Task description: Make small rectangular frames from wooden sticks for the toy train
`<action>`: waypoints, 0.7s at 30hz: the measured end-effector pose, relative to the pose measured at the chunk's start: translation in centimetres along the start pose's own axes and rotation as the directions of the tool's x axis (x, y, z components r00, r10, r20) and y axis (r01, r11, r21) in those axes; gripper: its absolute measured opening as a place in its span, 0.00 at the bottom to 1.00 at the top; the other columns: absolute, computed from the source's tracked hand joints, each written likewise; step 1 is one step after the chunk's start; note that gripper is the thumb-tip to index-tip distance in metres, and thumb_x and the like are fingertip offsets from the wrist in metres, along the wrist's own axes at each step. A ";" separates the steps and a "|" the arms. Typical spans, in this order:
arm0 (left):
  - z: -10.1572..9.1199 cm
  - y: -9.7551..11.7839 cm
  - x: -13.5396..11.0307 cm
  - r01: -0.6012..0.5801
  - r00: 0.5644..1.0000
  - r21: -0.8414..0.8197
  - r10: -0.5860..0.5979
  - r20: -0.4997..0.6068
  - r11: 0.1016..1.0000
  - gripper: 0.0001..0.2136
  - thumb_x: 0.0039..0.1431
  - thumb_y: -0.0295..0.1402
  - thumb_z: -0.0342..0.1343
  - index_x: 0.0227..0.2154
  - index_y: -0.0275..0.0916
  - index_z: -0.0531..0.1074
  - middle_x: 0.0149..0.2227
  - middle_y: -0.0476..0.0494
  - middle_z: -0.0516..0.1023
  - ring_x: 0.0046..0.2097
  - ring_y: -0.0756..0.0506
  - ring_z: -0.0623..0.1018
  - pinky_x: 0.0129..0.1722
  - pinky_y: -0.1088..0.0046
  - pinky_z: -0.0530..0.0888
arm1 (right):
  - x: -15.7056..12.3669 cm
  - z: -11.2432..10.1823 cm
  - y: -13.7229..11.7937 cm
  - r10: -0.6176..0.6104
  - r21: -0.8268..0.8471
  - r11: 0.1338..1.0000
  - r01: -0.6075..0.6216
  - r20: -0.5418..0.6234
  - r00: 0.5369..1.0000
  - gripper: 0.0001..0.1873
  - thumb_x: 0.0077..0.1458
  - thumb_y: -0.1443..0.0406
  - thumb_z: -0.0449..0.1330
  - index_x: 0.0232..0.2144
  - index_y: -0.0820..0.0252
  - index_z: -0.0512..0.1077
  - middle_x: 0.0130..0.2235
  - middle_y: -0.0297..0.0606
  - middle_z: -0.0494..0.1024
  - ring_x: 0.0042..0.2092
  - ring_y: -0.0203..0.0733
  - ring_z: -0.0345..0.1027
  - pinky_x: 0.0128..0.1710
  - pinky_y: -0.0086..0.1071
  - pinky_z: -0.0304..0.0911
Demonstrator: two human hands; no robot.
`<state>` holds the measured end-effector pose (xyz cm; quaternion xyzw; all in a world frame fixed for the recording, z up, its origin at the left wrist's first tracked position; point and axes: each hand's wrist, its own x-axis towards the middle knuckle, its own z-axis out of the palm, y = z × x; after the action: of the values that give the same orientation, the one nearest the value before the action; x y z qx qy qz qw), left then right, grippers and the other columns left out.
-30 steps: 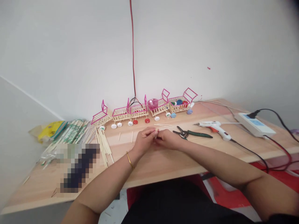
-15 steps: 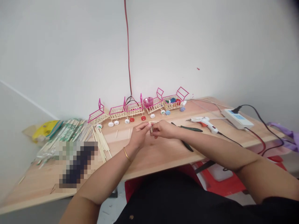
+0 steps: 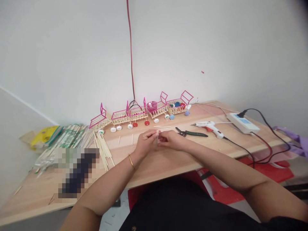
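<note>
My left hand (image 3: 147, 141) is closed, with thumb and forefinger pinching short wooden sticks (image 3: 157, 132) held upright over the table. My right hand (image 3: 170, 140) meets it from the other side, its fingers curled against the same sticks. Most of the sticks' length is hidden by the fingers. Just beyond the right hand lie dark-handled cutters (image 3: 196, 133), partly covered by that hand, and a few short sticks (image 3: 162, 126). Two more cut sticks, one of them a short stick (image 3: 132, 139), lie left of my left hand.
Small stick carts with pink rims, such as one cart (image 3: 178, 107), stand along the wall on bottle-cap wheels. A white glue gun (image 3: 210, 126) and a power strip (image 3: 244, 123) with cables lie right. Long loose sticks (image 3: 103, 149), bagged sticks (image 3: 64, 138) and a blurred-out dark object (image 3: 78, 173) lie left.
Both hands have come slightly lower and nearer to me, uncovering the short sticks and the cutters' jaws behind them. The held sticks now show mostly at their top ends.
</note>
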<state>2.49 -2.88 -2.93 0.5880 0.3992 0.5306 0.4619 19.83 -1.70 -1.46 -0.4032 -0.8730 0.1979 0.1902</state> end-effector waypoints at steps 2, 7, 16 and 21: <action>-0.1 0.2 0.2 0.091 0.995 -0.159 -0.097 -0.030 0.983 0.11 0.46 0.36 0.63 0.33 0.37 0.78 0.38 0.41 0.79 0.43 0.45 0.76 0.51 0.62 0.68 | -1.8 -1.8 0.8 0.065 -0.067 0.995 -0.071 -0.084 0.994 0.22 0.48 0.55 0.61 0.43 0.64 0.70 0.38 0.44 0.76 0.36 0.42 0.69 0.37 0.32 0.61; -0.4 1.0 0.5 0.264 0.960 -0.463 -0.277 0.041 0.846 0.13 0.40 0.35 0.67 0.29 0.32 0.77 0.33 0.39 0.80 0.38 0.45 0.79 0.50 0.60 0.70 | -6.9 -4.5 4.1 0.429 -0.412 0.804 -0.429 -0.097 0.898 0.48 0.35 0.40 0.61 0.54 0.63 0.63 0.50 0.58 0.69 0.50 0.64 0.62 0.43 0.49 0.59; -0.6 1.5 0.1 0.254 0.967 -0.354 -0.242 0.079 0.900 0.15 0.40 0.37 0.67 0.28 0.31 0.76 0.30 0.41 0.78 0.33 0.46 0.78 0.44 0.60 0.74 | -8.6 -3.9 4.8 0.324 -0.426 0.829 -0.362 -0.162 0.932 0.30 0.43 0.60 0.56 0.51 0.62 0.65 0.46 0.53 0.72 0.49 0.59 0.63 0.43 0.46 0.60; -0.3 1.7 -0.3 0.194 0.976 -0.231 -0.164 0.142 0.953 0.14 0.46 0.39 0.63 0.30 0.32 0.76 0.31 0.42 0.78 0.32 0.47 0.78 0.41 0.65 0.75 | -8.1 -4.4 3.3 0.123 -0.113 0.982 -0.150 -0.213 0.969 0.32 0.45 0.67 0.51 0.56 0.61 0.56 0.53 0.48 0.66 0.53 0.51 0.61 0.53 0.44 0.56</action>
<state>2.12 -3.59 -1.36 0.5193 0.3539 0.4950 0.6001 28.93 -5.23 -0.73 -0.4919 -0.8297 0.1117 0.2389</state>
